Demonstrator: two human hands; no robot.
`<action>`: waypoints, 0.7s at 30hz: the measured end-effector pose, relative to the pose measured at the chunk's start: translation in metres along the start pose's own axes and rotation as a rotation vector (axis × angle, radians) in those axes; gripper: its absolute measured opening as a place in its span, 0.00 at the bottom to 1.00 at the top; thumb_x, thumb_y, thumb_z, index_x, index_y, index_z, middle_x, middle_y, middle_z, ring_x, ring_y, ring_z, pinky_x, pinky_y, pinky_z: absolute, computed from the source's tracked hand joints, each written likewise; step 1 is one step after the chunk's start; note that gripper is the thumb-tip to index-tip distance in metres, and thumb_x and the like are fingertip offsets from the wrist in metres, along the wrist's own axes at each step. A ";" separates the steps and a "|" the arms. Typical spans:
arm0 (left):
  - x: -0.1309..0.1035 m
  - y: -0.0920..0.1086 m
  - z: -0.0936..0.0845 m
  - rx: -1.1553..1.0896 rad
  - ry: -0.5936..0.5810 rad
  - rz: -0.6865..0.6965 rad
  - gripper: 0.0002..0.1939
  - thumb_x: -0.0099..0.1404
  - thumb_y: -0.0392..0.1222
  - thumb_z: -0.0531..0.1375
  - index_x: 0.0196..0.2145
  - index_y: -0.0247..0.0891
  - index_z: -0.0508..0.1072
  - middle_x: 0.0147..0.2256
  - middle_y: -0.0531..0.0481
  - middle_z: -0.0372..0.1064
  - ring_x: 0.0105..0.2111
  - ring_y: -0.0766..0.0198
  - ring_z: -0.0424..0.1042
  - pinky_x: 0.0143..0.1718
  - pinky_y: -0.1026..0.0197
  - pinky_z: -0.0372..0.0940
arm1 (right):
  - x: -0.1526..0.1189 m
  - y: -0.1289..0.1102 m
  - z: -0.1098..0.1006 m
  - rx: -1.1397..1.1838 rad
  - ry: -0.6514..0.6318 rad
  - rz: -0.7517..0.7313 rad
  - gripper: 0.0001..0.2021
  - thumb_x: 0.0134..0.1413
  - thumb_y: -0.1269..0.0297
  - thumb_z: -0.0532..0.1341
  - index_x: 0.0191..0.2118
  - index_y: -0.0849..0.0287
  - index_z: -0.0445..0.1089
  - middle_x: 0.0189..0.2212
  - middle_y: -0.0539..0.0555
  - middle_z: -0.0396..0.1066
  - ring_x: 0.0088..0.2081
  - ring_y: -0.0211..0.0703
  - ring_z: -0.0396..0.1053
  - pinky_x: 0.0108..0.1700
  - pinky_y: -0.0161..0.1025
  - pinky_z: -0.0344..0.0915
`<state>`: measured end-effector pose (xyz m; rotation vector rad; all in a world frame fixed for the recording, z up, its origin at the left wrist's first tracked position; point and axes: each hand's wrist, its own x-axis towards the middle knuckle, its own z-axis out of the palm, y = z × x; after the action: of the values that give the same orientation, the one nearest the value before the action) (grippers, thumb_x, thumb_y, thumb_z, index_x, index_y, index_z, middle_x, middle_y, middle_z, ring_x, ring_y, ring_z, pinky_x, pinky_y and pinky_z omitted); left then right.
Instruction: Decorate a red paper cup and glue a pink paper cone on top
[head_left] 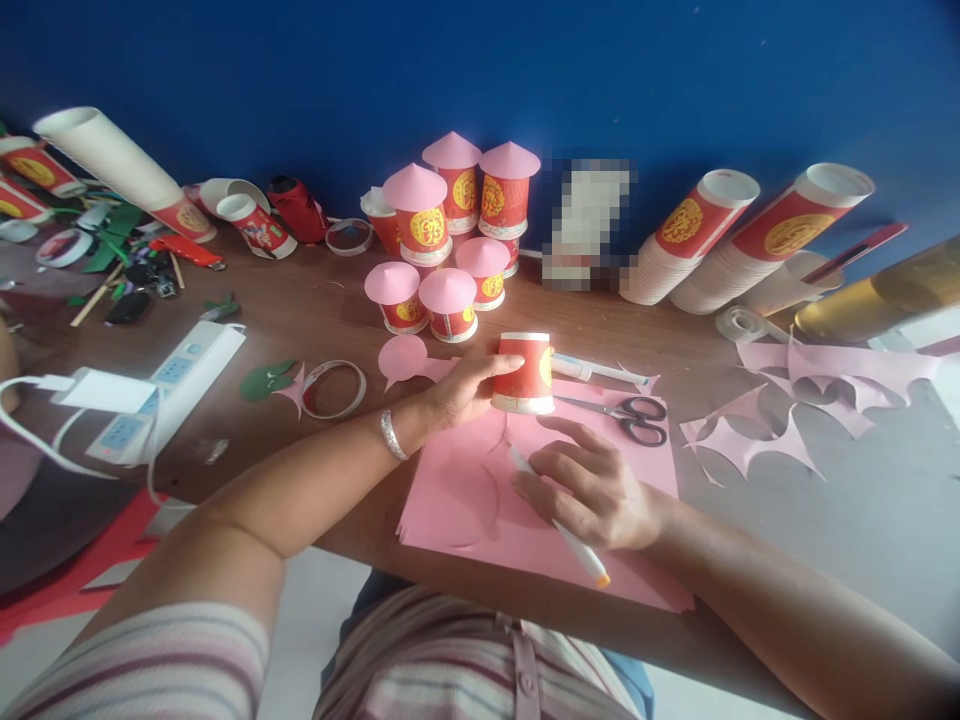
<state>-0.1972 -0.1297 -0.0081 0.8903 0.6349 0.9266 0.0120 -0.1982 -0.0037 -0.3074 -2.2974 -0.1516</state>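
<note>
Marker (583, 555): middle hidden by the pinching fingers of the right hand (589, 490). Paper cup (527, 370): red, white-rimmed, gold print partly unseen, upside down over pink paper (454, 490), gripped by fingers of the left hand (466, 390).

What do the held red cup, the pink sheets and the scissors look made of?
Red cup: probably paper, smooth, printed over white, with a thin pale rim.
Pink sheets: paper or thin card, matte, judging by thin layered edges.
Scissors: grey blades, likely metal; dark handles, seemingly smooth plastic.
</note>
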 end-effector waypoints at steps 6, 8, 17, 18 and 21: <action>-0.002 0.003 0.006 0.027 0.038 -0.009 0.21 0.57 0.49 0.77 0.42 0.37 0.78 0.37 0.48 0.76 0.40 0.58 0.74 0.46 0.54 0.70 | -0.001 0.000 0.002 0.041 -0.017 -0.035 0.05 0.65 0.77 0.64 0.41 0.63 0.77 0.30 0.51 0.73 0.34 0.40 0.74 0.60 0.53 0.79; -0.002 0.004 0.007 0.011 0.034 0.005 0.19 0.58 0.49 0.76 0.41 0.38 0.77 0.38 0.48 0.77 0.41 0.57 0.75 0.47 0.54 0.69 | -0.001 0.000 0.002 0.047 -0.014 -0.035 0.02 0.65 0.74 0.66 0.41 0.64 0.77 0.30 0.51 0.72 0.33 0.40 0.74 0.59 0.51 0.80; -0.001 0.006 0.007 0.010 0.015 0.013 0.14 0.60 0.45 0.71 0.42 0.37 0.79 0.40 0.47 0.77 0.43 0.56 0.76 0.48 0.54 0.69 | -0.001 0.004 -0.004 0.007 -0.003 0.002 0.05 0.68 0.66 0.66 0.44 0.62 0.76 0.32 0.52 0.73 0.31 0.39 0.71 0.47 0.44 0.82; -0.001 0.006 0.007 0.012 0.010 0.019 0.14 0.61 0.45 0.70 0.42 0.37 0.79 0.40 0.47 0.77 0.43 0.55 0.76 0.49 0.53 0.70 | -0.002 0.005 -0.004 0.002 0.001 0.004 0.04 0.68 0.67 0.66 0.45 0.62 0.76 0.32 0.52 0.73 0.31 0.39 0.71 0.46 0.43 0.82; -0.003 0.007 0.006 0.031 -0.002 0.030 0.12 0.63 0.46 0.68 0.42 0.38 0.79 0.41 0.46 0.77 0.45 0.54 0.76 0.52 0.52 0.70 | -0.003 0.007 -0.004 -0.021 0.010 0.011 0.04 0.68 0.70 0.64 0.45 0.60 0.75 0.32 0.51 0.72 0.31 0.38 0.71 0.46 0.43 0.82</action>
<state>-0.1962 -0.1326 0.0010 0.9298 0.6373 0.9447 0.0187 -0.1931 -0.0027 -0.3300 -2.2848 -0.1717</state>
